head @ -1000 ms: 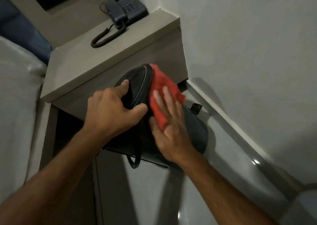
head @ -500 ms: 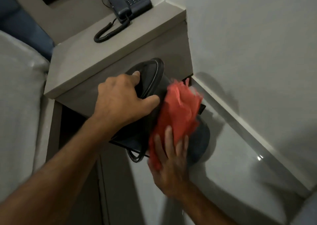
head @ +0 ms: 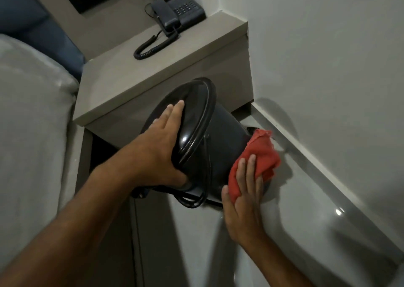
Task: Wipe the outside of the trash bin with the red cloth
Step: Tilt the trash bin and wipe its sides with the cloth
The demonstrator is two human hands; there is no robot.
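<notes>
The black round trash bin (head: 225,138) is tilted towards me on the floor, its lid facing up and left. My left hand (head: 159,153) grips the lid's rim, fingers flat on the lid and thumb under the edge. My right hand (head: 242,201) presses the red cloth (head: 260,162) flat against the bin's lower right side, near its base. A thin wire handle hangs loose from the bin's front. The bin's far side is hidden.
A grey bedside cabinet (head: 166,76) stands right behind the bin, with a dark telephone (head: 179,11) and its coiled cord on top. A white wall and skirting (head: 306,151) run close on the right. A pale mattress (head: 28,133) fills the left. The floor is glossy tile.
My right hand has slid the red cloth from the rim down the bin's side to its base. The bin has tipped further, and my left hand has shifted onto the lid.
</notes>
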